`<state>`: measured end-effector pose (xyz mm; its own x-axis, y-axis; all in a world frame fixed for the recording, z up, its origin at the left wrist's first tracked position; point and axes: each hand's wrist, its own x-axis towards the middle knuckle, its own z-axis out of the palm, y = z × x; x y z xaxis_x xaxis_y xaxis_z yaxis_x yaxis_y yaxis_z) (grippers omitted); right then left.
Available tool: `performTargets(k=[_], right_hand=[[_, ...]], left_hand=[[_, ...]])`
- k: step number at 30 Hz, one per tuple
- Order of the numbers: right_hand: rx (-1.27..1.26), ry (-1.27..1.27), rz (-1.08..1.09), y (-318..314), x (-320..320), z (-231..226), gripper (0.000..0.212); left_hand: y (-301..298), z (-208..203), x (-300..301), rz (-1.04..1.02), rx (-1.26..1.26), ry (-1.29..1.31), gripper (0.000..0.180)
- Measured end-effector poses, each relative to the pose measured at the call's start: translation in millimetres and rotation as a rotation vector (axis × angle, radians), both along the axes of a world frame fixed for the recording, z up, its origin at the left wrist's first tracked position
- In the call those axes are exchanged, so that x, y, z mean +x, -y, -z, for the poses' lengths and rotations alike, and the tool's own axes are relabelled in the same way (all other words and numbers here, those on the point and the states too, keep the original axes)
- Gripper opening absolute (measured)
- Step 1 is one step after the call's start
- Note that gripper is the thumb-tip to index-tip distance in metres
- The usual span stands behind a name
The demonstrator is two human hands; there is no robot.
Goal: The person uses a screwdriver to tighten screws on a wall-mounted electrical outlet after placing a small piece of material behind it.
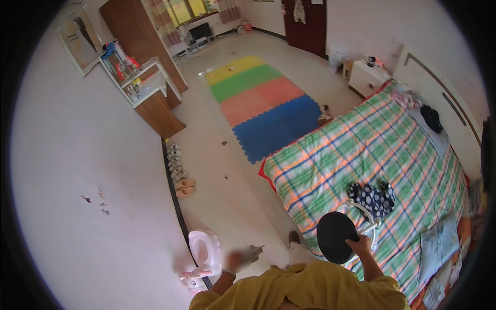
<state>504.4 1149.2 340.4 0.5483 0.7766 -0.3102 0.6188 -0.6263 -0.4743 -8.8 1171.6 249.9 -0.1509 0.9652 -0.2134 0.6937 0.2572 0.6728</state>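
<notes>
Your right hand (360, 245) is closed over the near edge of a round black disc-shaped thing (336, 236), holding it above the near edge of the bed (330, 170), which is covered with a green, orange and blue checked spread. Just beyond the disc a white frame (370, 225) shows, seemingly joined to it, and past that a dark polka-dot garment (373, 198) lies on the spread, well in from the edge.

Your left hand (244, 257) hangs out over the pale floor (227, 201) to the left with nothing in it, fingers loosely spread; it is blurred, so more than that cannot be told. Near it, against the wall, stands a small pink and white child's seat (203, 251).

Since one hand carries the disc by its rim, it would likely twist in your grip, so bring the left hand across to the far side of it and steady it. Keep it level and clear of the garment, and watch your foot (294, 237) at the bed's near edge.
</notes>
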Motion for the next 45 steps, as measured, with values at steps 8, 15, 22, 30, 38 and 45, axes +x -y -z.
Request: performTargets(k=[8, 15, 22, 30, 38, 45], right_hand=[[0.013, -0.141, -0.328, -245, -85, -16, 0.053], [-0.014, -0.237, -0.545, -397, -197, -3, 0.056], [0.033, -0.164, -0.427, -521, -242, -14, 0.058], [0.114, -0.013, -0.248, -648, -250, 7, 0.056], [-0.034, -0.043, -0.228, -848, -271, 11, 0.056], [-0.131, -0.054, -0.188, -1007, -272, 66, 0.053]], left_hand=[[-31, -6, -50, -0.712, -0.293, -0.122, 0.052], [-52, 78, -135, -0.794, -0.512, -0.081, 0.042], [-196, 102, -227, -0.552, -0.474, 0.175, 0.036], [-441, 76, -254, -0.523, -0.395, 0.063, 0.034], [-659, 45, -270, -0.563, -0.272, -0.016, 0.038], [-828, 62, -282, -0.478, -0.317, 0.146, 0.032]])
